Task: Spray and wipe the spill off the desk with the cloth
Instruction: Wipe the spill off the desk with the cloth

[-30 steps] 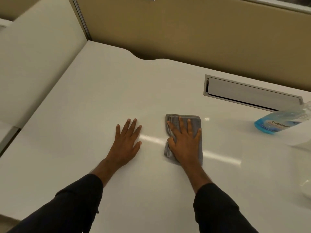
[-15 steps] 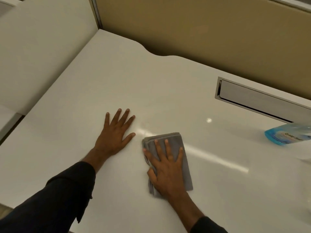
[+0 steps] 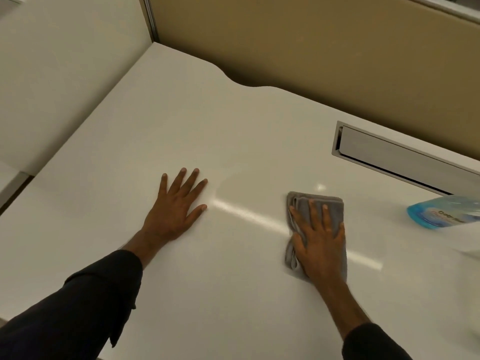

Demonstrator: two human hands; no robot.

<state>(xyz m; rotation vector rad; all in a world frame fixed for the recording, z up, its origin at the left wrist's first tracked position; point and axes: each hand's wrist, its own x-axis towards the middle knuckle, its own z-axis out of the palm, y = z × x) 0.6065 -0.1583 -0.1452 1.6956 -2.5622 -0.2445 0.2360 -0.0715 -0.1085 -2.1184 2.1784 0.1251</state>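
A folded grey cloth point(image 3: 330, 205) lies on the white desk point(image 3: 207, 131), right of centre. My right hand point(image 3: 320, 241) presses flat on top of it, fingers spread, covering most of the cloth. My left hand point(image 3: 175, 210) rests flat on the bare desk to the left, fingers apart and holding nothing. A blue spray bottle point(image 3: 441, 213) lies at the right edge of the view, partly cut off. I cannot make out any spill on the glossy surface; only a bright streak of reflected light runs between my hands.
A recessed grey cable tray point(image 3: 389, 152) is set into the desk at the back right. Tan partition panels point(image 3: 311, 42) close off the back, and a cream panel point(image 3: 65, 74) closes the left side. The desk's back edge has a curved notch point(image 3: 249, 85).
My right hand has slid the cloth to the right and a little away from me, opening a gap from my left hand. The left hand stays planted.
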